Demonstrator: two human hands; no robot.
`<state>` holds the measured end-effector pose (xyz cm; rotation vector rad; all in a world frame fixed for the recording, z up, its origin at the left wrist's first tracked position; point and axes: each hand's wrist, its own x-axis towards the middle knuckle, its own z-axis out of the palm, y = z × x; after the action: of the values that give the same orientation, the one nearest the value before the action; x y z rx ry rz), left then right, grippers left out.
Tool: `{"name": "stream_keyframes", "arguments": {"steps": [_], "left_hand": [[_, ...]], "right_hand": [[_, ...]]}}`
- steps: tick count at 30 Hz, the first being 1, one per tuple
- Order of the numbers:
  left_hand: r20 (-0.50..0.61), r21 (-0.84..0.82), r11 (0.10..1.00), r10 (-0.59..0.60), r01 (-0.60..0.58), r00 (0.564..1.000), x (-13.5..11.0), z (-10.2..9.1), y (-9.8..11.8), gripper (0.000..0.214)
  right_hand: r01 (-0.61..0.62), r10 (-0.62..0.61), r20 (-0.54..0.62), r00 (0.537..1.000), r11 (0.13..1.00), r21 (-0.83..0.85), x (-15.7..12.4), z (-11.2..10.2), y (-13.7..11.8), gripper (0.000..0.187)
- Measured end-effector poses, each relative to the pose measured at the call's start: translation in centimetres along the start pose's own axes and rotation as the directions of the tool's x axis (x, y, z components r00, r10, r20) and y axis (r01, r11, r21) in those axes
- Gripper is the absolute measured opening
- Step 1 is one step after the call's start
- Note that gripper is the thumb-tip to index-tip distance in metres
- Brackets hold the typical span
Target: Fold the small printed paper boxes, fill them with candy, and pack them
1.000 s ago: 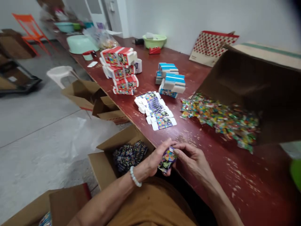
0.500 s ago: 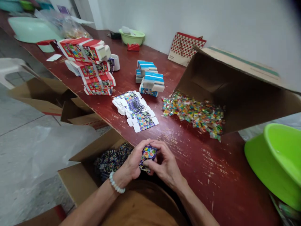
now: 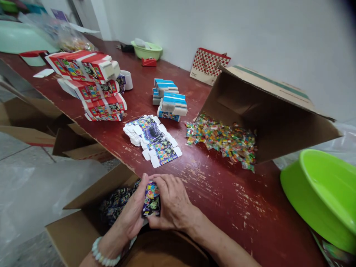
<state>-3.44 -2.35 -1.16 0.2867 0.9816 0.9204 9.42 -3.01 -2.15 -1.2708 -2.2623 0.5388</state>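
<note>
At edge of table [image 3: 211, 189], left hand [image 3: 130, 213] and right hand [image 3: 175, 204] squeeze purple box [image 3: 151, 200].
Rightward, table stretches to green basin [image 3: 294, 193]; right thumb [image 3: 154, 222] has left box's front.

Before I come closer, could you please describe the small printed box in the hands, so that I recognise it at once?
Go from the red-brown table to its near edge, where the left hand, with a beaded bracelet at its wrist, meets the right hand. They hold the small printed box, dark with bright pictures. Unlike the fanned flat cartons, it appears folded into shape.
</note>
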Motion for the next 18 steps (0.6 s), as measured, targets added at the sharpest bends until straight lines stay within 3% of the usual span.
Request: {"name": "stream_keyframes", "arguments": {"steps": [3, 5, 7, 10, 12, 15, 18], "left_hand": [[-0.054, 0.201, 0.972, 0.136, -0.123, 0.989, -0.5, -2.1, 0.4, 0.05], [-0.135, 0.382, 0.902, 0.267, -0.199, 0.954, -0.3, -4.1, 0.7, 0.06], [-0.209, 0.591, 0.765, 0.451, -0.255, 0.868, 0.2, -6.4, 1.2, 0.065], [-0.135, 0.827, 0.481, 0.672, -0.291, 0.728, 1.4, -8.6, 1.9, 0.065], [-0.018, 0.897, 0.312, 0.734, -0.313, 0.679, 2.2, -8.6, 2.0, 0.06], [0.146, 0.933, 0.095, 0.78, -0.346, 0.609, 3.0, -6.9, 2.0, 0.052], [0.276, 0.927, -0.091, 0.823, -0.363, 0.497, 3.4, -4.4, 2.3, 0.045]], "right_hand": [[0.078, -0.08, 0.029, 0.996, 0.995, 0.066, 1.2, -0.5, 1.4, 0.093], [0.036, -0.032, -0.052, 0.998, 0.998, 0.061, 2.4, -1.3, 3.4, 0.099], [-0.145, 0.141, -0.183, 0.973, 0.989, -0.007, 3.9, -2.0, 5.8, 0.08], [-0.421, 0.387, -0.265, 0.883, 0.903, -0.084, 5.9, -2.3, 8.7, 0.066], [-0.527, 0.484, -0.279, 0.83, 0.843, -0.105, 6.7, -1.8, 9.6, 0.065], [-0.591, 0.554, -0.321, 0.768, 0.806, -0.024, 6.9, -1.0, 10.0, 0.059], [-0.522, 0.623, -0.297, 0.724, 0.776, 0.355, 6.2, -1.1, 10.2, 0.039]]}}
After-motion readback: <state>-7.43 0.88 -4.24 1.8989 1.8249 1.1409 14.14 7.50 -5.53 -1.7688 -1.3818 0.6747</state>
